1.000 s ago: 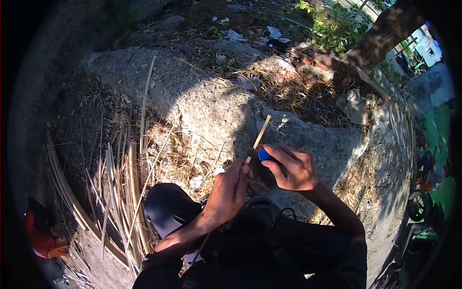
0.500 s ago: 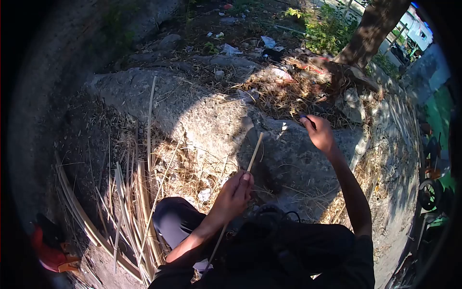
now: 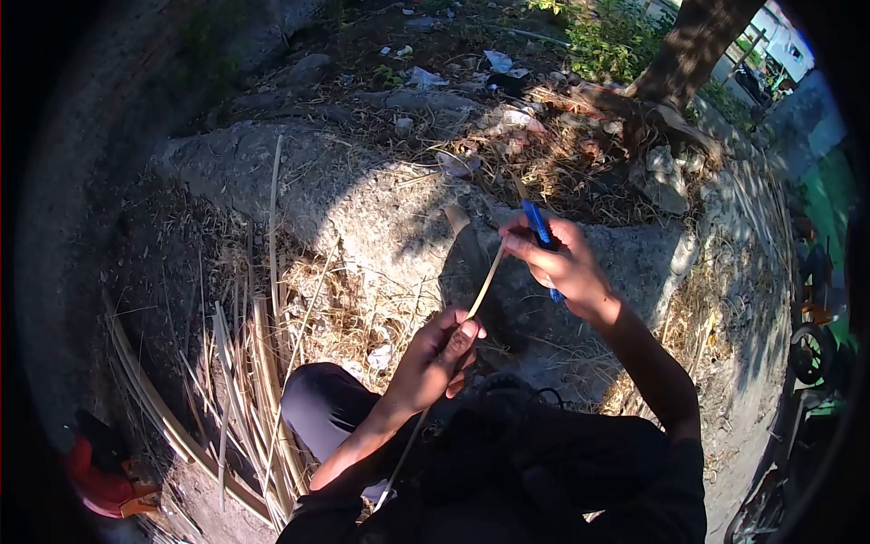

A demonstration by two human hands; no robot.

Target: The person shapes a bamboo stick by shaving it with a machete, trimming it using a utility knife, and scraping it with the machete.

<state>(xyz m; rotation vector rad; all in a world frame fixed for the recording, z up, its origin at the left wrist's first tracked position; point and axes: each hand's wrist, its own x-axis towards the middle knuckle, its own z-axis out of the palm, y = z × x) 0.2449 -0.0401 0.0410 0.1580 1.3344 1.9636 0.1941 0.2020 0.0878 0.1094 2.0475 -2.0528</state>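
A thin, pale strip of split cane or bamboo [image 3: 488, 279] slants up from my lap. My left hand [image 3: 433, 361] is closed round it, thumb on top, above my knees. The strip's upper end meets the fingertips of my right hand [image 3: 564, 267], which is closed on a blue-handled knife [image 3: 536, 222]. The knife points up and away from me, its narrow tip angled slightly left. Below my left hand, the strip's thin tail runs down across my dark clothing.
A bundle of long pale strips [image 3: 267, 381] lies to my left beside my knee. Ahead is a low, rough stone ledge [image 3: 381, 213], with dry straw and litter behind it. A tree trunk [image 3: 693, 59] stands back right. A red object [image 3: 95, 476] sits far left.
My right hand has come in leftward and down to the strip's upper end, turning the blue knife into view. My left hand stays closed on the strip, nearly in place.
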